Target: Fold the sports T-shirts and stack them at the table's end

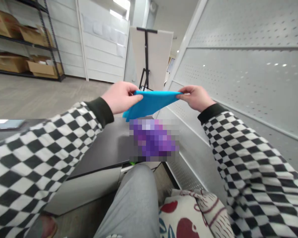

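The left hand [122, 98] and right hand [196, 98] pinch opposite ends of the blue cloth [151, 104] along its top edge; an even, level pull should prevent sagging

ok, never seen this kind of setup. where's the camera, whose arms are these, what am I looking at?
No machine here: these are a person's bare hands, in checkered sleeves. The one picture comes from a camera worn on that person's head, looking forward and down. The left hand and right hand pinch a blue sheet between them by its upper edge, above a dark table. A purple patch, too pixelated to name, shows just below the sheet. A flat object lies at the table's left.
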A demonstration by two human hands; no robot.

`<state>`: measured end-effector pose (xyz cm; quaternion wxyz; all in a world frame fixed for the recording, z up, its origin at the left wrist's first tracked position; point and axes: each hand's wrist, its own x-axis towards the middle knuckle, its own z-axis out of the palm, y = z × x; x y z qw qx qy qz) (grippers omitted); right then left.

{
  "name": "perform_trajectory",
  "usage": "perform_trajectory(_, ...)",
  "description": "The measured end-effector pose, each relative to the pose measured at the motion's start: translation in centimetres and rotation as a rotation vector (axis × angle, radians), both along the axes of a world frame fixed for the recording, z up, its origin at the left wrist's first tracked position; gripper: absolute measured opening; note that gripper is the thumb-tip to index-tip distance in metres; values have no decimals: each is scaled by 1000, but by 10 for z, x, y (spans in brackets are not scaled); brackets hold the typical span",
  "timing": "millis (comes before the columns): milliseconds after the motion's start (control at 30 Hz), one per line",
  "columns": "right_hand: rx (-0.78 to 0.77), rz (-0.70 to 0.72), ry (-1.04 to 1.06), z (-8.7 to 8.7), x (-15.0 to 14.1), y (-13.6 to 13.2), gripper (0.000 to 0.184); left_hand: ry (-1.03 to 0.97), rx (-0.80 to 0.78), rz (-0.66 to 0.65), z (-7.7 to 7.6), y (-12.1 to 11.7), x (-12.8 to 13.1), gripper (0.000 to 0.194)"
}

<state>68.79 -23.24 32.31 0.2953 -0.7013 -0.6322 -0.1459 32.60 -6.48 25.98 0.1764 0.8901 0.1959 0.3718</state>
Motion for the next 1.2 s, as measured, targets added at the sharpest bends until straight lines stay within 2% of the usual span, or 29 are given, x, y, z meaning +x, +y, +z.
perform_trajectory(33, -15, -36, -2, -14, 12, -10, 20, 2, 27, -18, -15, -5, 16, 41)
perform_trajectory(100, -84, -112, 11, -58, 32, -34, 15, 31, 95, -59, -62, -22, 42, 32)
perform_trajectory(167, -147, -131, 44, -121, 42, -60, 13, 142, 151, -100, -122, -45, 59, 31)
perform_trajectory(233, -204, -133, 61, -192, 43, -85, 12, 313, 149, -102, -184, -70, 67, 32)
perform_trajectory(300, -303, -88, 118, -258, 38, -106, 14, 414, 129, -99, -234, -92, 69, 32)
perform_trajectory(333, -331, -67, 145, -286, 36, -114, 19, 419, 129, -96, -252, -100, 68, 32)
perform_trajectory(400, -260, -104, 194, -328, 33, -126, 28, 398, 124, -85, -274, -109, 65, 29)
perform_trajectory(433, -227, -116, 215, -340, 34, -130, 31, 383, 123, -79, -279, -111, 63, 28)
perform_trajectory(500, -193, -127, 253, -351, 39, -132, 32, 369, 126, -81, -281, -111, 62, 25)
perform_trajectory(567, -216, -118, 280, -348, 46, -130, 31, 357, 129, -100, -279, -109, 63, 23)
perform_trajectory(633, -280, -109, 275, -335, 52, -124, 30, 321, 100, -107, -274, -105, 69, 23)
perform_trajectory(700, -344, -106, 224, -312, 55, -113, 31, 252, 33, -96, -264, -96, 78, 22)
perform_trajectory(767, -369, -115, 141, -281, 54, -96, 32, 158, -36, -77, -245, -80, 89, 22)
perform_trajectory(833, -333, -148, 56, -243, 51, -76, 31, 68, -94, -55, -214, -59, 97, 22)
perform_trajectory(967, -186, -191, -92, -151, 44, -51, 30, -46, -200, -49, -134, -25, 91, 23)
perform_trajectory(1100, -149, -159, -151, -62, 28, -69, 32, -113, -268, -151, -60, -20, 64, 20)
perform_trajectory(1200, -158, -172, -171, -13, 14, -94, 42, -141, -327, -218, -19, -26, 45, 17)
